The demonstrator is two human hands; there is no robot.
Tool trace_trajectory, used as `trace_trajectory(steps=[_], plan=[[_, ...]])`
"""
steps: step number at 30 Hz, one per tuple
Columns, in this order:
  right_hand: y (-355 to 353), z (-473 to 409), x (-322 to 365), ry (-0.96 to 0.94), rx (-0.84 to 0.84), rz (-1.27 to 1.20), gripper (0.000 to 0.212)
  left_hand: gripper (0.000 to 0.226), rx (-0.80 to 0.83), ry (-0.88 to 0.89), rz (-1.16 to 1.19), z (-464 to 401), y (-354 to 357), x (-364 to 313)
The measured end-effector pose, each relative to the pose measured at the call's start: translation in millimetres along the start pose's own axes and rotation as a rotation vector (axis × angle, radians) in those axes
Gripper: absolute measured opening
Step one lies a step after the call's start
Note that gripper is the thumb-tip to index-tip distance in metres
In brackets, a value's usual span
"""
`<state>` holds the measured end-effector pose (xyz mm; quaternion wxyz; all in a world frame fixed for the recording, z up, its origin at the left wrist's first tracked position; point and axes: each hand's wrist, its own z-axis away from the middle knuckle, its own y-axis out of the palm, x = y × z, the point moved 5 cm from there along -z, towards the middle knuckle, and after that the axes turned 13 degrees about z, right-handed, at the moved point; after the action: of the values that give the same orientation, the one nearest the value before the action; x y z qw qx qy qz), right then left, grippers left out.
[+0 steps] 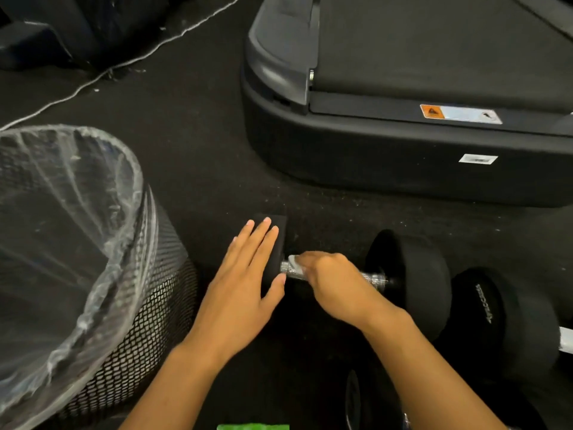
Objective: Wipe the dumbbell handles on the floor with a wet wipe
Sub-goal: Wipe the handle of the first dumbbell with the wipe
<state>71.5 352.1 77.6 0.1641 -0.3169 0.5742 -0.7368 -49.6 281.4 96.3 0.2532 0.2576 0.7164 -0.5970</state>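
My left hand [248, 274] flat and open on the dumbbell's [403, 280] black left head, my right hand [333, 282] closed round a white wet wipe [294, 264] on its shiny knurled handle [373, 278], dumbbell lying on dark floor [201, 169], mesh bin [93, 243] left of it, treadmill [403, 119] beyond it

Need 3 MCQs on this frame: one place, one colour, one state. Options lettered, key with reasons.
1. Where is the bin?
A. left of the dumbbell
B. on the treadmill
C. right of the dumbbell

2. The dumbbell ends are:
A. red
B. black
C. yellow

3. The left hand is:
A. clenched on the wipe
B. flat, open on a dumbbell end
C. inside the bin

Key:
1 A, the mesh bin stands at frame left.
2 B, both ends are black.
3 B, its fingers lie spread on the end, while the right hand presses the wipe on the handle.
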Motion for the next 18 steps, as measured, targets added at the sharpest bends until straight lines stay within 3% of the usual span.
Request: trace_trajectory(steps=[4, 10, 14, 18], plan=[[6.0, -24.8, -10.0, 0.100, 0.033, -0.107, 0.022, 0.062, -0.020, 0.017, 0.016, -1.1, 3.0, 3.2], [15.3, -24.3, -11.5, 0.153, -0.076, -0.017, 0.020, 0.061, -0.028, 0.027, 0.053, 0.3, 3.7, 4.6], [13.5, -32.7, -4.1, 0.157, -0.009, 0.001, 0.022, 0.061, -0.030, 0.032, 0.064, 0.6, 3.4, 4.9], [13.1, -24.8, -16.4, 0.161, 0.072, -0.143, 0.020, 0.060, -0.033, 0.039, 0.067, -0.2, 3.0, 3.6]])
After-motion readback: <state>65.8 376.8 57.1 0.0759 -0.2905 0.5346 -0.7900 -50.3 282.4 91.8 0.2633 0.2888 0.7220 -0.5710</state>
